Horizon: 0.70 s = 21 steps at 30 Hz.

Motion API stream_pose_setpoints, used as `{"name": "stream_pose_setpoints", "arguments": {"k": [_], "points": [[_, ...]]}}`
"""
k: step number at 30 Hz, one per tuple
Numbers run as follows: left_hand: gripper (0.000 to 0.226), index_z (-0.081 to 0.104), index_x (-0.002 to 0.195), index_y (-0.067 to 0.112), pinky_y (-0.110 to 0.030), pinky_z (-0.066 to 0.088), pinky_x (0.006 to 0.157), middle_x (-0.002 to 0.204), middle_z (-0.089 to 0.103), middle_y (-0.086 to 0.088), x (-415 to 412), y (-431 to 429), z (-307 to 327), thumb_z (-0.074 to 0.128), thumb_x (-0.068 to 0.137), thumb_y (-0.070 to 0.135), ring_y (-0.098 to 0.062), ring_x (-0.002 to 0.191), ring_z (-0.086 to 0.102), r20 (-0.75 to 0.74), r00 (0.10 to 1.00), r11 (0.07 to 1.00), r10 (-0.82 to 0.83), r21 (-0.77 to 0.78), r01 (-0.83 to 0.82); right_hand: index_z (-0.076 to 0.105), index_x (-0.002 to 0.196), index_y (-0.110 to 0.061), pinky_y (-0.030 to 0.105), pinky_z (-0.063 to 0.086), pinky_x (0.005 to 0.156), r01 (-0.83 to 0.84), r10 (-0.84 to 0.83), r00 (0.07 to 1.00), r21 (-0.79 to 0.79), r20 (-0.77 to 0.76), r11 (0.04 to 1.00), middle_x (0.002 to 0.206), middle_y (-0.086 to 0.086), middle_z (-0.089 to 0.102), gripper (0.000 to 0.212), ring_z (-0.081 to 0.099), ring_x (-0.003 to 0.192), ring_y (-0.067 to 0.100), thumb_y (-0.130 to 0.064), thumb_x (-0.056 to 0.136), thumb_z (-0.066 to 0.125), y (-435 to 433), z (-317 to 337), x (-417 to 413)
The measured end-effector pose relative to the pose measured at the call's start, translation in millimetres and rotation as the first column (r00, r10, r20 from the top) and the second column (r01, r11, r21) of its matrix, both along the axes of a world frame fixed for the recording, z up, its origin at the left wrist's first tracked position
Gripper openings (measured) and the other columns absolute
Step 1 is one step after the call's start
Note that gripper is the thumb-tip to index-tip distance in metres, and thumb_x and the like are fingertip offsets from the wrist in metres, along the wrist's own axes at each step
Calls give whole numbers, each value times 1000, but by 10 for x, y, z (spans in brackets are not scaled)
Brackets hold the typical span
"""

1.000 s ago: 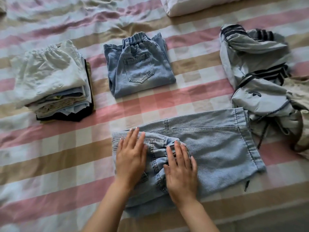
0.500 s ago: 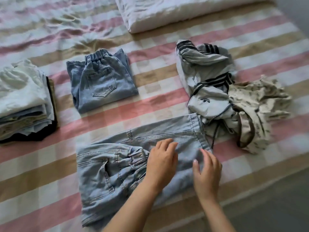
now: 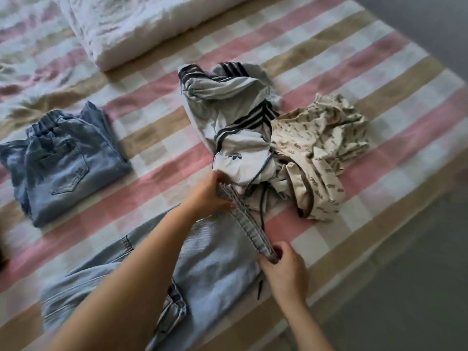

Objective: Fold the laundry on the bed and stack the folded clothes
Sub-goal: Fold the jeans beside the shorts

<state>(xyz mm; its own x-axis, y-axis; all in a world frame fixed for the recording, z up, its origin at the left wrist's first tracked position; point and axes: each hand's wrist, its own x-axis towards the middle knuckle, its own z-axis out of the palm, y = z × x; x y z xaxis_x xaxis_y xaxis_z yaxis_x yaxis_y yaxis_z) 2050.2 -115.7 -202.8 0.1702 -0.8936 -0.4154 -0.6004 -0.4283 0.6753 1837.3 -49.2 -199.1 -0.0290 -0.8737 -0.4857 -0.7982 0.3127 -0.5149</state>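
Light blue jeans [image 3: 215, 254] lie partly folded across the near part of the bed. My left hand [image 3: 207, 196] pinches the far corner of their leg hem. The near corner of the same hem is gripped by my right hand [image 3: 283, 269]. A folded pair of darker jeans [image 3: 65, 163] lies to the left. An unfolded grey garment with dark stripes [image 3: 233, 122] and a crumpled beige patterned garment [image 3: 321, 148] lie just beyond the hem.
The bed has a pink, beige and white checked sheet [image 3: 157, 178]. A white folded quilt [image 3: 141, 24] lies at the far side. The bed's edge and grey floor [image 3: 405, 287] run along the right.
Both hands have left the folded waist part and moved right to the leg hem, which they now hold. The view has swung right, so the stack of folded clothes is out of sight.
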Motion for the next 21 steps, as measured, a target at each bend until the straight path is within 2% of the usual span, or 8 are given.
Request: {"name": "stream_pose_setpoints", "arguments": {"k": [3,6,8,10,12,14,18,21], "points": [[38,60,99,3,-22,38,68,84,56,-2,70,-26,38,79,66,3,-14,79,52,13,993,992,-121,45,120,59,83,-22,31,46,65,82,-78,988,-26,134,996,82,-2,65,18,60,77,20,-23,73,73,78,34,25],[21,65,86,-4,-10,42,59,66,59,6,172,55,137,76,69,-3,7,58,54,-122,985,993,-120,5,121,58,86,-23,21,45,63,210,-188,938,-43,291,977,82,-4,63,23,60,77,16,-11,73,72,196,135,86],[20,65,88,-7,-4,40,59,68,58,8,276,144,267,74,71,-6,12,55,53,-177,980,996,-87,-42,81,57,88,-25,9,44,61,334,-300,853,-5,427,943,84,-5,64,29,61,76,11,-4,74,71,284,256,146],[22,68,93,-3,-5,40,64,75,56,4,422,305,449,73,71,-7,8,63,52,-147,984,990,-103,-111,87,59,90,-24,10,47,63,389,-370,755,83,541,917,84,-4,66,28,62,74,7,-3,76,71,409,435,240],[25,70,93,5,-12,41,73,84,53,1,636,552,633,74,70,-5,-1,77,50,-72,991,981,-117,-167,104,61,91,-22,13,50,63,343,-361,694,155,623,927,80,-2,69,25,64,72,3,-5,76,72,604,649,378],[26,70,88,14,-14,43,75,84,52,4,899,870,796,74,70,-5,-3,79,50,-61,996,988,-67,-141,58,64,93,-17,15,51,63,263,-318,643,188,696,946,82,-1,71,26,66,72,6,-4,73,75,863,827,555],[40,67,79,16,-13,50,58,71,61,-1,1389,1647,1046,53,78,-21,0,56,58,-331,917,974,223,103,-200,65,86,-14,14,49,61,116,-254,617,234,744,965,77,0,72,25,65,67,8,1,69,77,1492,966,1042],[39,65,81,8,-16,51,55,79,56,-14,1629,2178,1019,43,81,-23,-10,56,58,-396,814,903,425,242,-354,64,83,-12,13,48,60,-16,-211,623,282,753,959,71,0,71,30,63,64,6,11,68,74,1907,850,1361]]}}
